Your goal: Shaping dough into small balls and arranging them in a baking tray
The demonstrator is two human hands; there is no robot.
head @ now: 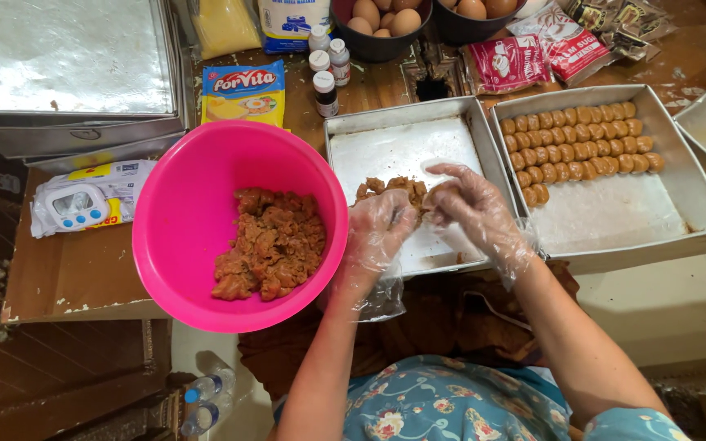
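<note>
Both my hands wear thin clear plastic gloves. My left hand (379, 224) cups a lump of brown crumbly dough (391, 189) over a square metal tray (386, 147). My right hand (471, 200) has its fingers curled against the same lump, pinching at it. To the left sits a bright pink plastic bowl (181, 204), holding more of the brown dough (270, 242). To the right, a second metal tray (614, 216) carries neat rows of small oval dough pieces (578, 143) along its far side.
At the back stand small bottles (325, 91), a yellow packet (243, 91), red sachets (507, 61) and dark bowls of eggs (382, 18). A digital timer (75, 206) in a plastic bag lies left. Stacked metal trays (67, 57) fill the top left corner. Plastic bottles (204, 400) lie on the floor.
</note>
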